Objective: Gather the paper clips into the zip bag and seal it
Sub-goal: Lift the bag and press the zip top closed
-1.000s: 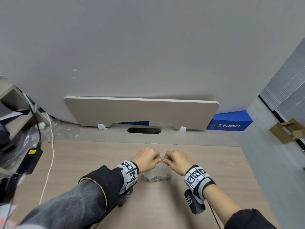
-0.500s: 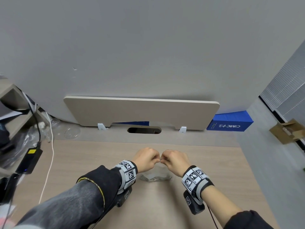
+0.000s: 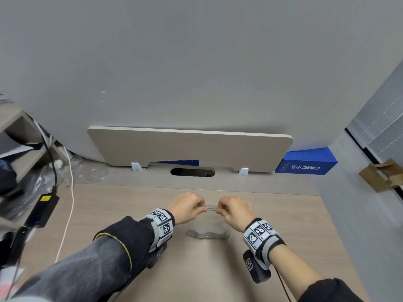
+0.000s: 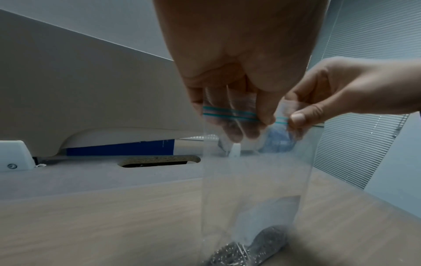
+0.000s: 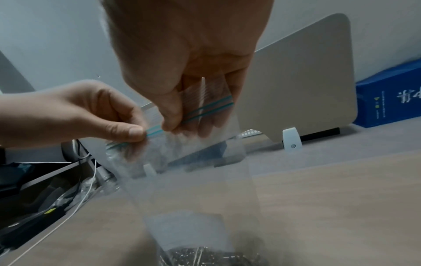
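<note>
A clear zip bag [image 3: 207,225] hangs upright over the wooden desk, its bottom resting on the desktop. Silver paper clips [image 3: 206,234] lie heaped at its bottom [image 4: 248,250] [image 5: 205,255]. A teal zip strip [image 3: 211,209] [image 4: 230,113] [image 5: 205,109] runs along the top edge. My left hand [image 3: 189,207] pinches the strip on the left [image 4: 262,111], thumb in front and fingers behind the plastic. My right hand [image 3: 233,209] pinches it on the right [image 5: 173,115]. A short stretch of strip shows between the two hands.
A beige divider panel [image 3: 189,149] stands at the desk's back with a cable slot [image 3: 193,172] below it. A blue box [image 3: 305,163] sits at the back right. A black power adapter [image 3: 42,211], a white cable [image 3: 67,214] and clutter lie at the left edge.
The two hands, nearly touching half a second ago, have slid a little apart along the top of the bag, exposing the teal strip between them.
</note>
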The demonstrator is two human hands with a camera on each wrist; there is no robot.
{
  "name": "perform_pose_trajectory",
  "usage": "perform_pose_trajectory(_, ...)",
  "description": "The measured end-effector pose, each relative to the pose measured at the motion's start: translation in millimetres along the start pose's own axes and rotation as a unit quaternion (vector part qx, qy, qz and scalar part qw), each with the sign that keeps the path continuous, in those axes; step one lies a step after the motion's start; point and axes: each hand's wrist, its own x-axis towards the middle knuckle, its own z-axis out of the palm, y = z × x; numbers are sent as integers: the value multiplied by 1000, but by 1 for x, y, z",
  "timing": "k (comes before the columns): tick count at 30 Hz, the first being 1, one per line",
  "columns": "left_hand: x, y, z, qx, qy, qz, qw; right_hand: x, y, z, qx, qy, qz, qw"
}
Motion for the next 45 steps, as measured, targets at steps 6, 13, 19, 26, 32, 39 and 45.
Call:
perform_pose_trajectory(6,-1,5,2,29,14,7,999,2,-8,1,-14,-12,-10,1000)
perform_pose_trajectory(13,-5,1,-8,26,6,15,1000,0,-7,-1,-4,-3,-25,1000)
perform_pose_trajectory(19,-10,-20,-18,54,29,-9,998,-5,9,-7,1,6,-4,1000)
perform_pose_trajectory(26,-10,-23,-17,57,15,-4,998,-3,7,-8,-15,-29,15,999)
perform_pose_trajectory(32,-8,-11,-10,31,8,44,999,16,-28,2,-17,-41,-38,998)
perform_pose_trajectory(39,-14,-12,-19,75,66,50,994,18,-6,-8,-47,-4,-63,997)
perform_pose_trajectory(45,-13,-20,-27,83,79,37,993,1,42,-15,-94,15,-23,995)
